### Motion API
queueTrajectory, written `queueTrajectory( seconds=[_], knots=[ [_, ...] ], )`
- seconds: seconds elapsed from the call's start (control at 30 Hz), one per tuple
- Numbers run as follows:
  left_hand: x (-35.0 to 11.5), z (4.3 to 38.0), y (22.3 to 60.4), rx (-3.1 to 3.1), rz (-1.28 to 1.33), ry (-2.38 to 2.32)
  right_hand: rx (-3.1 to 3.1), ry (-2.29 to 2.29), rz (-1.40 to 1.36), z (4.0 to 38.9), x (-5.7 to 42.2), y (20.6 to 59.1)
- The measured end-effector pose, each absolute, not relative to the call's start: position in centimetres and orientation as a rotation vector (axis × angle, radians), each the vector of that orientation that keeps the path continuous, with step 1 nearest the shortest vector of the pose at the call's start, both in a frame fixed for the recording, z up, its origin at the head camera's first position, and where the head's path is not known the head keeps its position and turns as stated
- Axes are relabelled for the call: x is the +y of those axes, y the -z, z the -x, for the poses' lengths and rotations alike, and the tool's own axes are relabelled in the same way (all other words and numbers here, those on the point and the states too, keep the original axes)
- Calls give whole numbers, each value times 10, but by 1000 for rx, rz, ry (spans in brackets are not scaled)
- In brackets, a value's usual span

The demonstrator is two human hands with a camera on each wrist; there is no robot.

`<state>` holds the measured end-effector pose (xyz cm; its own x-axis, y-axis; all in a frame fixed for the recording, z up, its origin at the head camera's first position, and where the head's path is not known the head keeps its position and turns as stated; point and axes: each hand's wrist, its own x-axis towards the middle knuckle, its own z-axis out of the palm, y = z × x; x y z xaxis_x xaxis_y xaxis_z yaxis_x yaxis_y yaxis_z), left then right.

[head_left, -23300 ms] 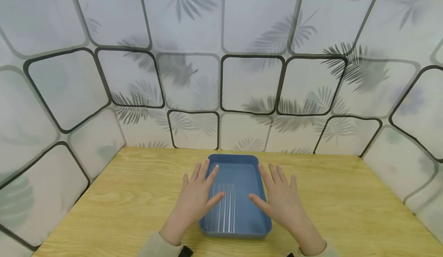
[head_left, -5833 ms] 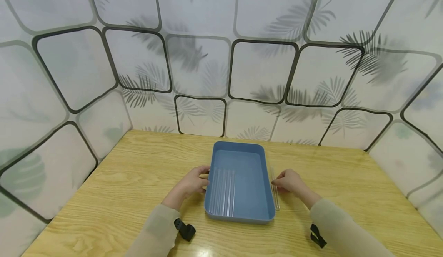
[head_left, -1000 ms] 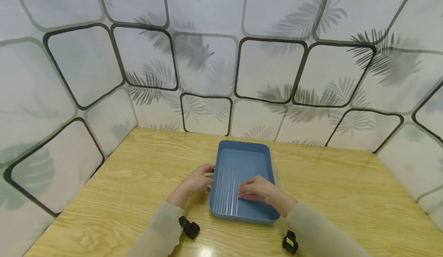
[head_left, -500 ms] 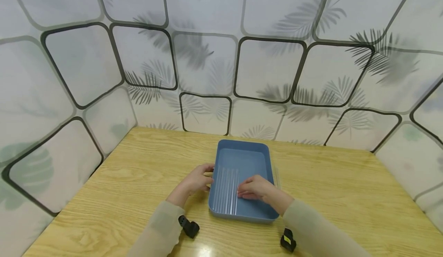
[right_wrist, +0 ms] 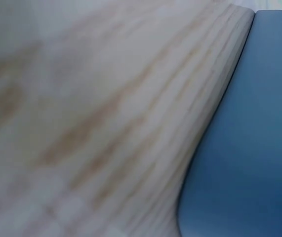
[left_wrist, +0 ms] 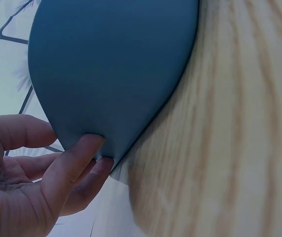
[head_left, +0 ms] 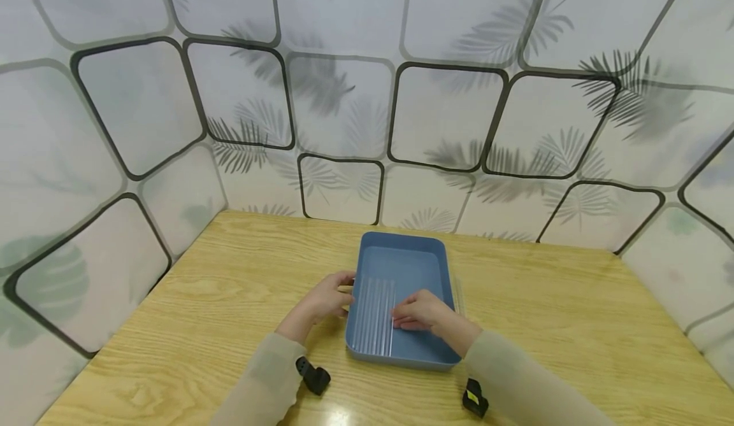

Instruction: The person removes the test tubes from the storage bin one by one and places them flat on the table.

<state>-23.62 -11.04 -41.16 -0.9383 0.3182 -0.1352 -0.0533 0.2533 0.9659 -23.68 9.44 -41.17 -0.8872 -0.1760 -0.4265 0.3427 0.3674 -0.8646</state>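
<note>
A blue rectangular tray (head_left: 404, 267) stands on the table, with a row of several clear tubes (head_left: 371, 318) side by side along its left half. My left hand (head_left: 323, 300) rests its fingertips against the tray's outer left wall; in the left wrist view the thumb (left_wrist: 84, 153) and fingers touch the blue wall. Inside the tray is my right hand (head_left: 427, 314), its fingers pinching a clear tube (head_left: 392, 343) at the right end of the row. The right wrist view shows the tray's side wall (right_wrist: 249, 148) but no fingers.
More clear tubes (head_left: 459, 293) lie on the wooden table (head_left: 545, 324) just right of the tray, partly hidden by my right arm. A patterned cloth wall (head_left: 344, 114) closes off the back and sides of the table.
Earlier both hands hovered spread over the tray; later my right hand pinched a tube on the table right of it. Now it is inside the tray, shifted slightly left. My left hand stays put.
</note>
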Motion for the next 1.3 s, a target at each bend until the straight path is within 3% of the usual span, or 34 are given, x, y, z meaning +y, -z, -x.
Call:
queueTrajectory(
  seconds=[1.3],
  knots=[
    [-111, 237, 412, 2190, -258, -1764, 2363, 1357, -94, 237, 87, 412]
  ],
)
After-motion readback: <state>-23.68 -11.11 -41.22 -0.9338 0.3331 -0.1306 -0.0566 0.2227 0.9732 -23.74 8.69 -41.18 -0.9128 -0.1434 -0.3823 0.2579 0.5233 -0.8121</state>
